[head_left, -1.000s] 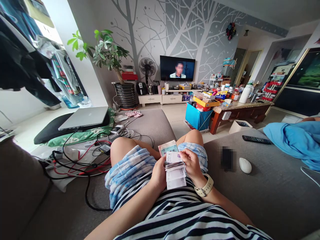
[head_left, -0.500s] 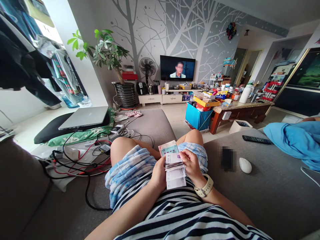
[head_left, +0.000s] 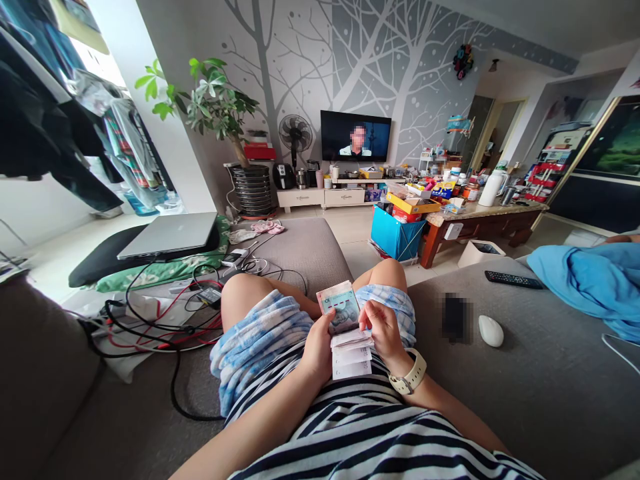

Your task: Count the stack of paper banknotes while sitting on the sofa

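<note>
A stack of banknotes point(head_left: 341, 307) is in my left hand point(head_left: 319, 347), with the thumb pressed on its left edge. The top note of the upper part is greenish and carries a row of short dark marks. Below, several pale notes point(head_left: 352, 363) fold down toward my striped shirt in overlapping steps. My right hand point(head_left: 383, 328) is closed at the stack's right side, thumb and index finger pinched at the edge of a folded pale note. A cream watch point(head_left: 409, 373) is on my right wrist. The fingers beneath the stack are hidden.
On the sofa to my right are a white mouse point(head_left: 491, 331), a black remote point(head_left: 513, 279) and a blue cloth point(head_left: 590, 277). Tangled cables point(head_left: 175, 327) and a laptop point(head_left: 170, 235) lie to my left. Ahead stand a blue bin point(head_left: 397, 233) and a cluttered wooden table point(head_left: 475, 223).
The pale note that lay upright across the stack's middle is now folded down toward me. More of the greenish note shows, with my left thumb on it. Both hands stay in nearly the same place.
</note>
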Demonstrator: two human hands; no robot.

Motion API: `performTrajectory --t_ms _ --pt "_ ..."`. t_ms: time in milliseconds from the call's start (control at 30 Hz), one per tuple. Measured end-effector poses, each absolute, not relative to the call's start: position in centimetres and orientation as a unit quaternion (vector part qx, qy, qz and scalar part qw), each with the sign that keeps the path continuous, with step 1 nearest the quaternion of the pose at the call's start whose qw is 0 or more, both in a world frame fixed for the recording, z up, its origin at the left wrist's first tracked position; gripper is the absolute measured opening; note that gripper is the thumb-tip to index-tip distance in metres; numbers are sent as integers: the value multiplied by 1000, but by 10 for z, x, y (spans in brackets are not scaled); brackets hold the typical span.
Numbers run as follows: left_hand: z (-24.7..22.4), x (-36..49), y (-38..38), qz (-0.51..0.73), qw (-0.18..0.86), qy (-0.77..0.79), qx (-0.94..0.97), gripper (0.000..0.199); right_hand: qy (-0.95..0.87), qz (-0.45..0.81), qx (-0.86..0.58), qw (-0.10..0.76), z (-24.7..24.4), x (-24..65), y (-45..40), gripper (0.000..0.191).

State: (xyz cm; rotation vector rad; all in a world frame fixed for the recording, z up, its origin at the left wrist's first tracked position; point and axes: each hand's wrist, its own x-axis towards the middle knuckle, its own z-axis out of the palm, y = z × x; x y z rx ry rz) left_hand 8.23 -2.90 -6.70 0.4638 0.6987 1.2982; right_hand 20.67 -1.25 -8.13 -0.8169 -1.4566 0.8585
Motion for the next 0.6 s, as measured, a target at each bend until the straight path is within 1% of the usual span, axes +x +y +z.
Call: performTrajectory --t_ms 233,467,600 --pt "-66 81 -31 597 687 354 214 30 -579 363 -419 598 -91 206 1 36" --pt "-66 81 -31 598 686 348 226 27 -570 347 -448 595 -92 208 4 35" --pt "-66 82 -31 600 679 356 229 25 -577 351 -450 584 -89 208 2 30"
